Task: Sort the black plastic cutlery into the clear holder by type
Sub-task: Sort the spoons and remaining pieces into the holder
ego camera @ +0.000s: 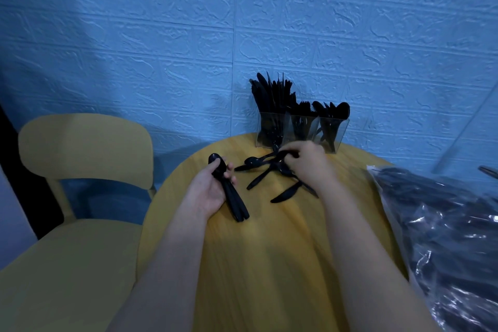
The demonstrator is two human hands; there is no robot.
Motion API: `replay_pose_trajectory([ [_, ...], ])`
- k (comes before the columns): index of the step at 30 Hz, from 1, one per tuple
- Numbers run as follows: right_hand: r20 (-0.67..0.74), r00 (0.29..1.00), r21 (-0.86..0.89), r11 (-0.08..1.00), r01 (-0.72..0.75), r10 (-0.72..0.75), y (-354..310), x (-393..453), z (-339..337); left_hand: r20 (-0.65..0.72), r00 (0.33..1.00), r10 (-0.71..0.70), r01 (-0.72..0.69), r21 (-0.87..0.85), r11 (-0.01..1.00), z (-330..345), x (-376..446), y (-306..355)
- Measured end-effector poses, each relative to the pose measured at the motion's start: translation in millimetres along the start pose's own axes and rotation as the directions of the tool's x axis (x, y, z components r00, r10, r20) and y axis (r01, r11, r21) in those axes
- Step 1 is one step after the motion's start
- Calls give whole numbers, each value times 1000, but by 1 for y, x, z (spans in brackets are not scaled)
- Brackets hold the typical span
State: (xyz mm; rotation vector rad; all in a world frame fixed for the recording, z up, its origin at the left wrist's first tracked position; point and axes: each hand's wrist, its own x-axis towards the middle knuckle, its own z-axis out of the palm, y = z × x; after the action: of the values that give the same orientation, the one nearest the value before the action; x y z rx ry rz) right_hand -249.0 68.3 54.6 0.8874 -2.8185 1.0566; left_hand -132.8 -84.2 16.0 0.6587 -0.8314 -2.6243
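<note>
1. Left hand [208,191]: palm up, fingers curled round a bundle of black plastic spoons [229,188]. Bowls point away from the person; handles trail back over the counter [269,250] surface. Grip is closed on the bundle.
2. Right hand [307,160]: reaches forward over the loose pile of black cutlery [269,170] and lies on top of it. Fingertips curl round a black piece at the far edge of the pile. Which type it is, cannot tell.
3. Loose pile: lies on the round yellow counter, just in front of the clear holder [301,129]. One spoon bowl shows at its left side. A black knife [285,193] lies at the near edge, beside the right wrist.
4. Clear holder: stands at the far edge of the counter, against the blue textured wall [242,21]. Three compartments, all stocked with upright black cutlery. Left compartment holds the tallest pieces; right compartment shows spoon bowls.
5. Clear plastic bag of black cutlery [444,224]: lies at the right side of the counter, well apart from the pile.
6. Yellow chair [80,148]: stands left of the counter.
</note>
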Motion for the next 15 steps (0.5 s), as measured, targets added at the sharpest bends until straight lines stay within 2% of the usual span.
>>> replay_pose_trajectory([
  [4, -152, 988, 343, 938, 44, 9, 7, 3, -23, 6, 1000, -11, 11, -3, 1000, 0, -1, -1],
  [7, -122, 992, 512, 856, 75, -13, 4, -1, -29, 27, 999, -23, 22, 27, 999, 1, -3, -2],
  [11, 1, 991, 554, 825, 113, -136, -1, -6, -28, 99, 992, -74, 62, 118, 991, 6, -9, -4],
  [15, 142, 956, 403, 897, 179, -255, -14, -6, -14, 230, 959, -166, 103, 265, 959, 14, -14, -9],
])
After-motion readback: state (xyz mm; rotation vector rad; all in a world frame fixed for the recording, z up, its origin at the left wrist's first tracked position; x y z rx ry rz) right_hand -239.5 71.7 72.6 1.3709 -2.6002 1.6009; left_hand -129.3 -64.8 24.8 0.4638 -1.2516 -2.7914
